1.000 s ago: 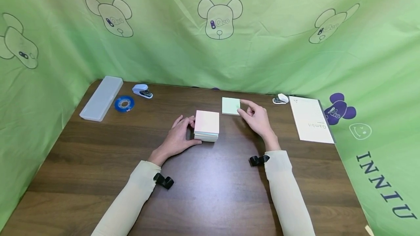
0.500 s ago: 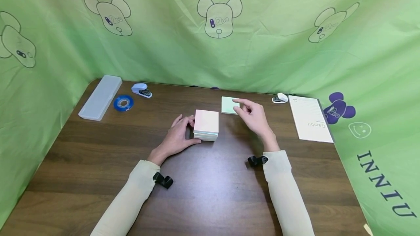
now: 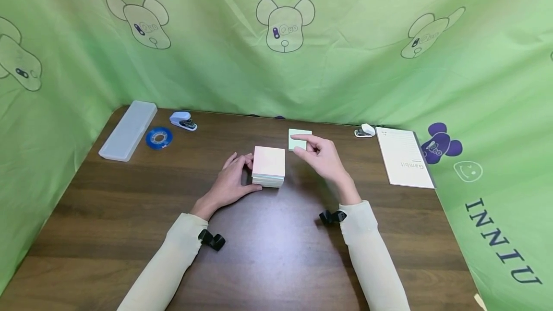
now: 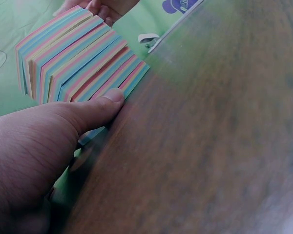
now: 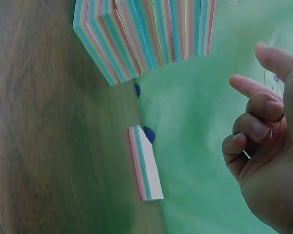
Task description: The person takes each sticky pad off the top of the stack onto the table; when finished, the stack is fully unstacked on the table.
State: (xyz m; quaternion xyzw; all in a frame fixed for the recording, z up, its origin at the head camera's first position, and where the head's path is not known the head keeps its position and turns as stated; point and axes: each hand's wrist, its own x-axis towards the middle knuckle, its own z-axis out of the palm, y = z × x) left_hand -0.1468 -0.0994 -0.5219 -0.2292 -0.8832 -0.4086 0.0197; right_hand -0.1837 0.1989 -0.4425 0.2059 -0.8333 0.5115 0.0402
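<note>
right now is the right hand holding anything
No, the right hand hangs in the air with loosely curled fingers and nothing between them, apart from the small pad on the table.

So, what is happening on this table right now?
A person sits at a wooden table. The left hand holds the side of a thick block of pastel sticky notes. The right hand hovers empty between that block and a thinner green-topped pad behind it.

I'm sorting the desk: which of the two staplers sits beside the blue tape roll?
The blue-topped stapler at the table's far left, just right of the tape roll; the white stapler sits beside the notepad.
</note>
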